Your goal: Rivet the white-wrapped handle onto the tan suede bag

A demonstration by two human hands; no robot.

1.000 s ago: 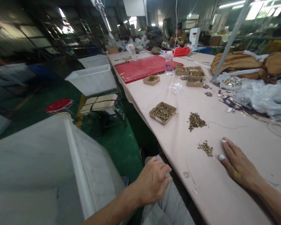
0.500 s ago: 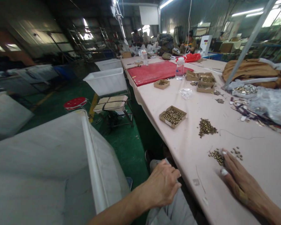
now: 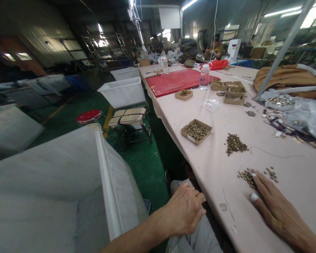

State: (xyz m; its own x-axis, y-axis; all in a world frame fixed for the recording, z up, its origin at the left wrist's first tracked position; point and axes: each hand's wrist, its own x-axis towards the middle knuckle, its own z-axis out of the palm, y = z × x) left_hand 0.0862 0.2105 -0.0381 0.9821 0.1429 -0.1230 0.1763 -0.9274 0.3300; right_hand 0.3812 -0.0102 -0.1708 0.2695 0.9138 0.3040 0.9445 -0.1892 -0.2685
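Note:
My right hand (image 3: 275, 202) lies low on the table with its fingers stretched out. Its fingertips, wrapped in white, touch the edge of a small cluster of brass-coloured metal studs (image 3: 246, 176). A few loose studs (image 3: 271, 174) lie just beyond the fingers. Over my lap, beside the table's edge, my left hand (image 3: 186, 207) is curled closed; whatever its fingers hold, if anything, is hidden. Farther up the table sits a larger heap of small brass pieces (image 3: 235, 144). To its left stands a shallow cardboard box (image 3: 190, 139) filled with similar rounded pieces.
A big white bin (image 3: 100, 147) stands close on my left. On the pale tabletop (image 3: 276, 140) are more small boxes (image 3: 234, 99), a water bottle (image 3: 204, 78), a red sheet (image 3: 173, 81) and plastic bags (image 3: 305, 114). A slanted metal pole (image 3: 284, 49) rises at right. Other people sit farther back.
The whole view has shifted slightly, so everything appears a little farther right. Both hands keep nearly the same pose, and the studs look unmoved.

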